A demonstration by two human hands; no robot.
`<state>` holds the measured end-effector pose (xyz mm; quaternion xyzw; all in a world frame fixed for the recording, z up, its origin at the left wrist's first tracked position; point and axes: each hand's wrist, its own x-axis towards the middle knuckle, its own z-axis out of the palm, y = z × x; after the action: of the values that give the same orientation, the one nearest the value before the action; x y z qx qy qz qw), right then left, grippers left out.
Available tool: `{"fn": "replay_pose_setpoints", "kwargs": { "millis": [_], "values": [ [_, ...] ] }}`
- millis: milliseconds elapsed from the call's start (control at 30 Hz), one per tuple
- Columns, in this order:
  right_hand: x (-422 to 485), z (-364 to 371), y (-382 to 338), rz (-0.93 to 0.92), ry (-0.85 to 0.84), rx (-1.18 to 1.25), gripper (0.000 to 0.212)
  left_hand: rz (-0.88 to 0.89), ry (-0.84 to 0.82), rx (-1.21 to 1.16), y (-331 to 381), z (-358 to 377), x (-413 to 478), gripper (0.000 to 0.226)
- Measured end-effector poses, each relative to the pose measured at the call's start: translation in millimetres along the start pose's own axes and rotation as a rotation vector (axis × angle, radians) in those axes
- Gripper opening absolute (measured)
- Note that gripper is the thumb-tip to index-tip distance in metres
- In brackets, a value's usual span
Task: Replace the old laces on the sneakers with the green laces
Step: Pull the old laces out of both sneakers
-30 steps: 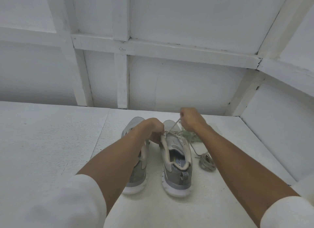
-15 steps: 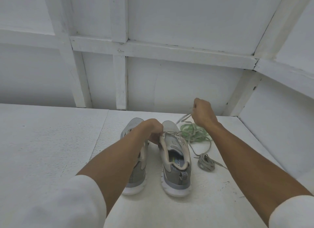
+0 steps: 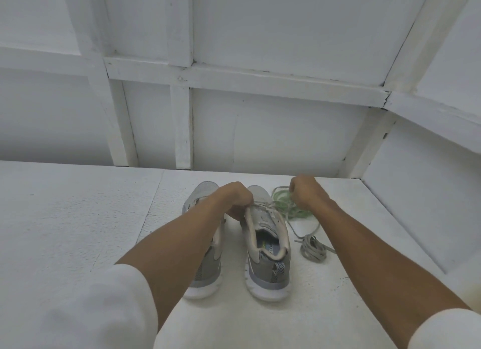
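Working from the white counter (image 3: 78,218) down: two sneakers stand side by side, the left sneaker (image 3: 205,270) mostly behind my arm, the right sneaker (image 3: 268,273) only partly unlaced. My left hand (image 3: 238,202) grips its collar. My right hand (image 3: 307,195) is curled, I judge, round the old lace (image 3: 269,206). One grey lace bundle (image 3: 312,249) lies free. The green laces (image 3: 294,212) sit unthreaded beside the toe. The insole print reads only "Y FO".

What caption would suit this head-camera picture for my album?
Left hand holds a grey sneaker while the right hand grips its old lace, green laces waiting beside.
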<state>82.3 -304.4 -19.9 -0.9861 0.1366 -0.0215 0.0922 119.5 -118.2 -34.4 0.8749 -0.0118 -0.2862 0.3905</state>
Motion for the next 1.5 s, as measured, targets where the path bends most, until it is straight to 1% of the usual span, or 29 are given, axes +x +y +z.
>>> {"fn": "replay_pose_setpoints", "kwargs": {
  "millis": [67,100,167,233,267,300,367,400,533,633,767,833,967,1133,1233,1333,1400,1433,1500],
  "values": [
    [-6,0,-3,0.024,-0.036,-0.065,0.028,0.050,0.071,0.102,7,0,-2,0.012],
    [-9,-1,-5,0.020,-0.026,-0.047,0.030,0.084,0.123,0.158,11,0,-2,0.012],
    [-12,-4,-12,-0.009,-0.012,0.071,0.030,0.179,0.231,0.281,15,0,2,0.011],
    [-18,-6,-20,-0.021,-0.056,0.258,0.020,0.257,0.270,0.350,17,3,8,0.018],
    [-22,-5,-24,-0.020,-0.109,0.338,0.016,0.284,0.266,0.368,17,4,10,0.022],
    [-26,-4,-28,-0.020,-0.171,0.389,0.018,0.303,0.254,0.377,17,6,11,0.023],
    [-34,0,-32,-0.026,-0.274,0.382,0.024,0.329,0.226,0.407,16,9,13,0.024],
    [-37,2,-33,-0.028,-0.297,0.374,0.025,0.337,0.208,0.428,16,10,14,0.024],
    [-41,8,-28,0.003,-0.302,0.479,0.036,0.327,0.150,0.492,14,15,18,0.024],
    [-44,11,-22,0.084,-0.304,0.636,0.043,0.346,0.129,0.498,15,16,19,0.023],
    [-48,19,-14,0.202,-0.300,0.854,0.047,0.366,0.117,0.529,16,16,21,0.010],
    [-49,23,-12,0.238,-0.305,0.921,0.048,0.381,0.126,0.568,17,18,21,0.002],
    [-52,24,-12,0.246,-0.267,0.929,0.049,0.390,0.142,0.619,17,17,20,0.007],
    [-52,27,-13,0.246,-0.253,0.927,0.049,0.396,0.085,0.616,17,17,19,0.007],
    [-51,30,-12,0.243,-0.248,0.928,0.049,0.376,0.065,0.652,18,21,16,0.009],
    [-52,31,-12,0.248,-0.233,0.921,0.049,0.393,0.109,0.651,17,17,13,0.006],
    [-54,28,-14,0.251,-0.225,0.935,0.048,0.357,0.171,0.633,17,7,10,0.022],
    [-55,28,-14,0.255,-0.218,0.944,0.047,0.317,0.176,0.624,17,2,7,0.024],
    [-56,28,-14,0.260,-0.201,0.944,0.047,0.224,0.179,0.609,17,-8,0,0.015]
  ]
}}
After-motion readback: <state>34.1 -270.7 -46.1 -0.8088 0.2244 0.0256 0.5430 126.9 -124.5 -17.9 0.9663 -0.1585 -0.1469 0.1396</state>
